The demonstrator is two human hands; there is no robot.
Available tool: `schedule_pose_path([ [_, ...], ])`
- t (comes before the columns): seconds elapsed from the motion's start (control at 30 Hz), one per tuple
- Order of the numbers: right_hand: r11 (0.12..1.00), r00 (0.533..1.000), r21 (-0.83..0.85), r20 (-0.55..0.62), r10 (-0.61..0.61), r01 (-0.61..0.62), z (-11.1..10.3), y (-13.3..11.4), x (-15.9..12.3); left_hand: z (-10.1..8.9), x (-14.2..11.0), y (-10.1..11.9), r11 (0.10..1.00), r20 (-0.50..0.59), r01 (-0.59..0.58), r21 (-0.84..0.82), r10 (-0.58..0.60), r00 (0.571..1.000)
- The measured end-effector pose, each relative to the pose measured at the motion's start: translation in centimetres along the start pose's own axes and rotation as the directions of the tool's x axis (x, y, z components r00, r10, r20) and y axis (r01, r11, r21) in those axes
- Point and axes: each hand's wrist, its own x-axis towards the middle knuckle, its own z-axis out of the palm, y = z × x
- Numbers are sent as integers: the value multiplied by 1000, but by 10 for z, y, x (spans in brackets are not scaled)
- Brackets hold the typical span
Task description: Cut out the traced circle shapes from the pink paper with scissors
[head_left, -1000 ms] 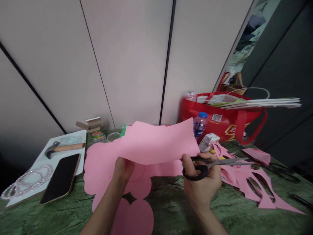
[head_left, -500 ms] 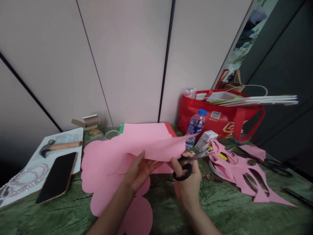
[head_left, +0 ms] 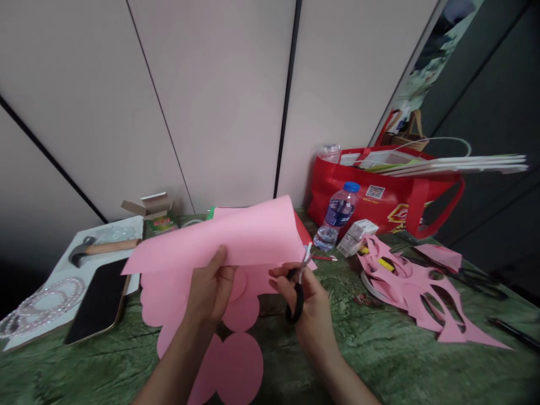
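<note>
My left hand [head_left: 210,291] pinches the lower edge of a raised pink paper sheet [head_left: 236,233], thumb on top and fingers behind. My right hand [head_left: 306,306] is closed through the black handles of a pair of scissors [head_left: 297,284], whose blades point up at the sheet's right edge. Under the sheet, pink scalloped and round cutouts [head_left: 236,349] lie flat on the green table [head_left: 379,354].
At left a white board holds a hammer [head_left: 101,248], a dark phone [head_left: 99,300] and clear beads [head_left: 46,295]. A small open box [head_left: 156,216] stands behind. At right are a water bottle [head_left: 337,216], a red bag [head_left: 388,197], pink scraps [head_left: 417,292] and black scissors [head_left: 476,278].
The pink sheet has swung left and tilted up. My right hand has turned the scissors from pointing right to pointing up at the sheet's edge, and has moved left.
</note>
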Motion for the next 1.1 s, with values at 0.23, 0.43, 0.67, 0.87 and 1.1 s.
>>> schedule_pose_path([
  [0.23,954,837,-113,458,299,-279,10,1,-14,1,4,-2,978,-15,-195,73,197,980],
  [0.43,951,851,-81,429,302,-297,5,-4,-7,-6,-3,-12,892,-17,-228,389,254,967],
  [0.67,973,902,36,384,197,-227,-9,-4,7,-6,-12,-20,550,32,-237,801,356,934],
  [0.87,975,912,35,364,191,-218,-7,1,4,-18,-13,-26,556,-2,-253,792,417,909],
  [1.1,964,897,-20,364,253,-264,5,2,-6,-25,-15,-34,635,-49,-253,730,417,907],
])
